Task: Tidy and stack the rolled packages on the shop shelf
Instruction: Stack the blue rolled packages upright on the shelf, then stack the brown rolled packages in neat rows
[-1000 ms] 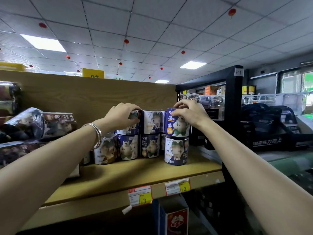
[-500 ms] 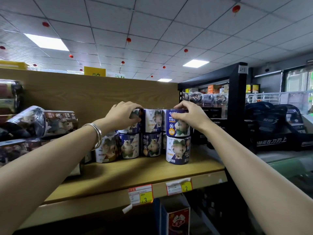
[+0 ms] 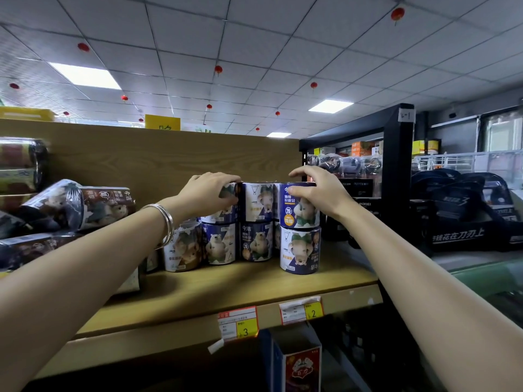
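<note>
Blue-and-white rolled packages with a bear print stand two tiers high on the wooden shelf (image 3: 254,290). My left hand (image 3: 208,193), with a silver bangle on its wrist, grips the top left roll (image 3: 226,206) from the side. My right hand (image 3: 319,193) holds the top right roll (image 3: 297,210): the thumb presses its front and the fingers arch over its top. That roll stands on the bottom right roll (image 3: 300,250). A middle top roll (image 3: 259,202) stands between my hands. Further rolls (image 3: 219,243) fill the lower tier.
Dark rolled packages (image 3: 82,205) lie on their sides in a loose pile at the shelf's left. Price tags (image 3: 301,309) hang on the shelf's front edge. A black rack (image 3: 399,165) with goods stands just to the right. A red box (image 3: 301,366) sits below.
My right hand has set the top right roll straighter on the one below, and its fingers now arch higher over the top. My left hand has stayed on its roll.
</note>
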